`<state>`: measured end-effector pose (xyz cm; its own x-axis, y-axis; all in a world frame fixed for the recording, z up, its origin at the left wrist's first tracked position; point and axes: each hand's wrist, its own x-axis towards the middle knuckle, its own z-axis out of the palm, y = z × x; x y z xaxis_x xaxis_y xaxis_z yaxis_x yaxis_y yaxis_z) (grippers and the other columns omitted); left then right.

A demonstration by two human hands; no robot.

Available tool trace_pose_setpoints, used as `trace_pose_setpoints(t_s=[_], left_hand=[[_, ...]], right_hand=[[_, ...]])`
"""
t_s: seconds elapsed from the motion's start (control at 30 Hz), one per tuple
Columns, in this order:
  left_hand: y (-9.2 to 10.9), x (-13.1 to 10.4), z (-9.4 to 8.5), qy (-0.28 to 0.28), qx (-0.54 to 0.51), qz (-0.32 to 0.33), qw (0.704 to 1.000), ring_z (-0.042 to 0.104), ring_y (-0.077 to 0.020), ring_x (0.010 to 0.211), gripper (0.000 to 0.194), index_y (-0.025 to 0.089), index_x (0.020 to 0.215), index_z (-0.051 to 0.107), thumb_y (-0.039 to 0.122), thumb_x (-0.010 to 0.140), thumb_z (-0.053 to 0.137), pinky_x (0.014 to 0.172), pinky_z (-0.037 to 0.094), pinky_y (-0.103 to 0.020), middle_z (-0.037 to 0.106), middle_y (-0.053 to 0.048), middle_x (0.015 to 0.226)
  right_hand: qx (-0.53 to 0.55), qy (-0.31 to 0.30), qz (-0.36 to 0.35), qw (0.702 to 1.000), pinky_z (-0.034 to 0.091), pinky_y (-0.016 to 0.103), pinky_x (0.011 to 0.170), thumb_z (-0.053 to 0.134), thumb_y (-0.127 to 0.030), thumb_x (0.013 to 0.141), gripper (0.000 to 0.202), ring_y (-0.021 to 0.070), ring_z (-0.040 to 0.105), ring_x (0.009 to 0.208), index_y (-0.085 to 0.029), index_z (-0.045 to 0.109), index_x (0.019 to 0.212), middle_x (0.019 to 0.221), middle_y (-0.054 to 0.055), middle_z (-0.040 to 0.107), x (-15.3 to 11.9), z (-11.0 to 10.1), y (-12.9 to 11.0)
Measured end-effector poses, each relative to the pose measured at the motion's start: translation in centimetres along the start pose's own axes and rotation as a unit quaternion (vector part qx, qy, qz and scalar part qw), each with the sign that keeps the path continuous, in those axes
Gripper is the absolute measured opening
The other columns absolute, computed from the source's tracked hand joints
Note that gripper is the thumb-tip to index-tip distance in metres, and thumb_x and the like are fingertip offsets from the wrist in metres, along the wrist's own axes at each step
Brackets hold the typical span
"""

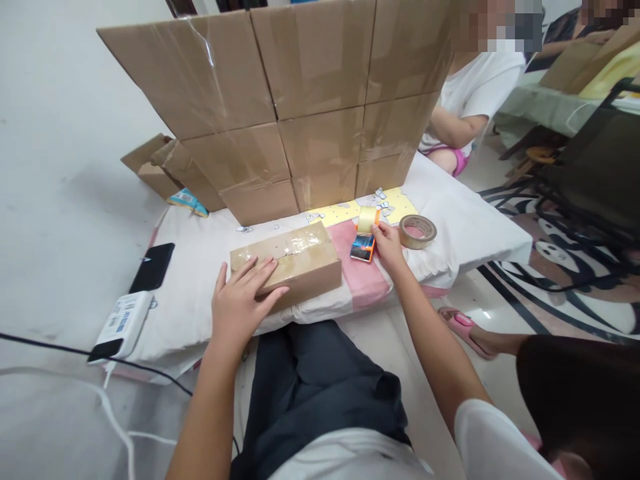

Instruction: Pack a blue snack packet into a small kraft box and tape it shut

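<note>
Left hand [243, 287] of yours, head view: palm down, fingers spread loosely across the left part of the small carton [305, 257], thumb apart along its near edge, pressing flat and grasping nothing. Right hand [387, 247]: fingers curled in, thumb and forefinger at the right edge of the tape dispenser [362, 247].

Carton lies on the white-covered table [465, 207] in front of your lap, just left of the dispenser. Long axis runs left to right, its right end angled slightly away from you. Dispenser points away, pale roll at the far end, dark flat end towards you.

Your left hand and forearm cover the carton's near left corner; its underside is out of sight. Your right fingertips are partly hidden, so how firm the grip is you can't tell. The stacked cartons [320, 100] run out of frame at the top.

Small carton: plain brown, oblong, glossy clear tape along the top, creased and shining. Dispenser: orange edges, dark bluish face. Brown tape roll [418, 232] lies flat, just right of your hand.
</note>
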<state>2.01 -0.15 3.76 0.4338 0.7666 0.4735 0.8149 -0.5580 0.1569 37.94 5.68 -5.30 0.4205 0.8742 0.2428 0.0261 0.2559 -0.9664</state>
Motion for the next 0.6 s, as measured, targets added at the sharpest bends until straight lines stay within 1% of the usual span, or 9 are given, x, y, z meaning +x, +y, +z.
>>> trace_pose_setpoints(t_s=[0.1,0.17,0.2,0.27,0.3,0.37,0.43,0.5,0.6], left_hand=[[0.1,0.2,-0.3,-0.01,-0.003,-0.007,1.0,0.054,-0.0313,0.134,0.045,0.031,0.134,0.061,0.048,0.092,0.06,0.121,0.018,-0.055,0.065,-0.004,0.136],[0.5,0.3,-0.6,-0.014,0.003,-0.01,1.0,0.054,-0.0319,0.134,0.044,0.031,0.134,0.061,0.047,0.093,0.059,0.121,0.014,-0.057,0.065,-0.004,0.136],[0.8,0.4,-0.7,-0.009,0.011,-0.01,1.0,0.053,-0.0323,0.134,0.044,0.031,0.134,0.06,0.046,0.093,0.059,0.121,0.012,-0.058,0.065,-0.005,0.136],[1.7,0.5,-0.7,0.022,0.027,-0.007,0.999,0.053,-0.0331,0.133,0.039,0.029,0.13,0.063,0.042,0.093,0.06,0.12,0.009,-0.059,0.067,-0.006,0.134],[2.3,0.5,-0.5,0.046,0.031,-0.004,0.998,0.054,-0.0332,0.131,0.035,0.029,0.125,0.065,0.04,0.093,0.061,0.119,0.011,-0.059,0.069,-0.006,0.131],[3.8,0.5,0.0,0.092,0.022,0.007,0.995,0.06,-0.0319,0.12,0.023,0.027,0.111,0.071,0.034,0.091,0.062,0.114,0.022,-0.055,0.073,-0.006,0.12],[5.7,0.5,0.7,0.107,-0.008,0.03,0.994,0.064,-0.0289,0.104,0.017,0.026,0.102,0.073,0.032,0.09,0.062,0.102,0.036,-0.048,0.075,-0.007,0.106],[7.8,0.7,1.3,0.088,-0.048,0.062,0.993,0.064,-0.0267,0.095,0.021,0.024,0.105,0.073,0.036,0.09,0.063,0.091,0.042,-0.042,0.073,-0.008,0.099],[10.7,1.0,2.0,0.031,-0.121,0.094,0.988,0.062,-0.0261,0.095,0.039,0.023,0.123,0.066,0.045,0.091,0.063,0.088,0.045,-0.038,0.069,-0.01,0.103]], right_hand=[[0.019,0.041,-0.02,0.999,0.051,0.028,0.064,0.065,-0.057,0.08,0.038,0.0151,0.056,0.068,-0.02,0.059,0.079,0.072,-0.001,0.059,-0.8,-0.1,-0.3],[0.055,0.082,-0.021,0.995,0.054,0.03,0.07,0.065,-0.058,0.08,0.038,0.0167,0.06,0.073,-0.02,0.06,0.084,0.08,0.0,0.063,-1.3,0.0,-1.1],[0.077,0.098,-0.021,0.992,0.055,0.032,0.073,0.064,-0.058,0.08,0.039,0.018,0.063,0.077,-0.021,0.06,0.089,0.084,0.002,0.065,-1.7,0.1,-1.6],[0.102,0.111,-0.028,0.988,0.056,0.035,0.08,0.062,-0.059,0.082,0.041,0.0209,0.066,0.087,-0.021,0.06,0.097,0.094,0.004,0.067,-2.5,0.6,-2.9],[0.102,0.11,-0.033,0.988,0.056,0.036,0.082,0.06,-0.059,0.083,0.042,0.0221,0.067,0.091,-0.021,0.06,0.101,0.098,0.005,0.068,-3.1,0.9,-3.6],[0.089,0.097,-0.038,0.991,0.057,0.037,0.083,0.056,-0.059,0.086,0.042,0.0234,0.067,0.093,-0.021,0.059,0.104,0.101,0.006,0.068,-4.3,1.7,-5.0],[0.081,0.074,-0.035,0.993,0.058,0.036,0.077,0.054,-0.058,0.089,0.039,0.0229,0.067,0.087,-0.022,0.058,0.102,0.096,0.006,0.067,-5.7,2.5,-6.1],[0.08,0.048,-0.03,0.995,0.057,0.035,0.072,0.052,-0.057,0.091,0.035,0.022,0.067,0.08,-0.024,0.057,0.101,0.091,0.004,0.066,-7.1,3.2,-6.9],[0.068,0.005,-0.028,0.997,0.057,0.035,0.071,0.047,-0.055,0.096,0.032,0.0215,0.066,0.079,-0.025,0.057,0.105,0.091,0.004,0.066,-9.3,4.0,-7.9]])
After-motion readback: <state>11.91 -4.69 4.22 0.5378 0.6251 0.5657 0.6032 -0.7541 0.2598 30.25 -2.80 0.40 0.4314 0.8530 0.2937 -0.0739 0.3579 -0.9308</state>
